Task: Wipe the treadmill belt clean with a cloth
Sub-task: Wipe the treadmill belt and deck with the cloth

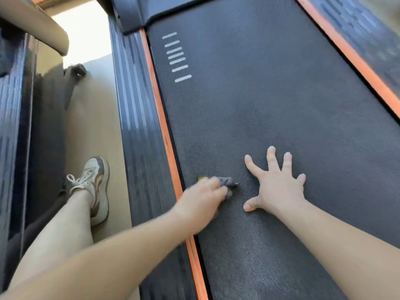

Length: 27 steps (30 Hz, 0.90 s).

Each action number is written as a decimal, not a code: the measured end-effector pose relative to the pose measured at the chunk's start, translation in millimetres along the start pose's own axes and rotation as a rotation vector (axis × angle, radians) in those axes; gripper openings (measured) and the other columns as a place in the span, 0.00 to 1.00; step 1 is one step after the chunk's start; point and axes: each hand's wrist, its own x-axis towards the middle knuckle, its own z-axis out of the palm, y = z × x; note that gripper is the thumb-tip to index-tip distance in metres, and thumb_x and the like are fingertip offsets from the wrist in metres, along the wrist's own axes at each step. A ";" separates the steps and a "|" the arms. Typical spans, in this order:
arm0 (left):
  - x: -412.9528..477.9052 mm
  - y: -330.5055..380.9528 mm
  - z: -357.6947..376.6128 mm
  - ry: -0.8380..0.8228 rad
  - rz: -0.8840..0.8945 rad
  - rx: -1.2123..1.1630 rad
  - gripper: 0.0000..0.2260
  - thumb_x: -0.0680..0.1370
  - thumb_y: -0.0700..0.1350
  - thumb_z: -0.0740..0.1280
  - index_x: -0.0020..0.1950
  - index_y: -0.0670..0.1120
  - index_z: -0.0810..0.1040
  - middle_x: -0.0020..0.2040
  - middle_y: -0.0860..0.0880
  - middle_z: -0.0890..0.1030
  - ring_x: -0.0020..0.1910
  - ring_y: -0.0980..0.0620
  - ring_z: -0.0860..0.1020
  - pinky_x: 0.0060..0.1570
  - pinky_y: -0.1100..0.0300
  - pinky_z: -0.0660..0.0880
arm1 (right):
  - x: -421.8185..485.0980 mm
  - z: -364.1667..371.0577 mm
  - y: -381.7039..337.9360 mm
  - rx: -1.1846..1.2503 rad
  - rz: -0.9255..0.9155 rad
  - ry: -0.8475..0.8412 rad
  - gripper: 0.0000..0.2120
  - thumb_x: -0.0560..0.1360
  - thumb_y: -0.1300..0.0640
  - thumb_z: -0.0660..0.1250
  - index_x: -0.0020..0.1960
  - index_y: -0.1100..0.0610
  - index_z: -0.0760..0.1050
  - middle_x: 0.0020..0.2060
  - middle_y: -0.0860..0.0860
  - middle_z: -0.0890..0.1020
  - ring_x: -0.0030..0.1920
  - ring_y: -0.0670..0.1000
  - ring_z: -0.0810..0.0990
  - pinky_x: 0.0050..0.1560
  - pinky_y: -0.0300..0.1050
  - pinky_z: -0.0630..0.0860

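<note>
Gripping the grey cloth (pixel 227 182), the left hand (pixel 201 202) — right hand (pixel 279 187) splayed flat on the belt (pixel 259 94).

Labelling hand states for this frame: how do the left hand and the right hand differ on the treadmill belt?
The left hand curls round a crumpled grey cloth; the right hand holds nothing. The left hand's fingers are bunched; the right hand's are spread and flat. The left hand sits beside the orange side strip; the right hand lies nearer the middle. Both rest on the black textured treadmill belt.
</note>
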 end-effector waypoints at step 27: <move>-28.0 3.6 7.2 0.105 -0.057 0.004 0.10 0.68 0.38 0.76 0.44 0.47 0.78 0.43 0.49 0.73 0.41 0.49 0.73 0.32 0.53 0.78 | -7.8 3.2 3.0 0.040 0.001 0.049 0.65 0.60 0.26 0.77 0.79 0.30 0.32 0.81 0.50 0.29 0.81 0.64 0.32 0.76 0.75 0.55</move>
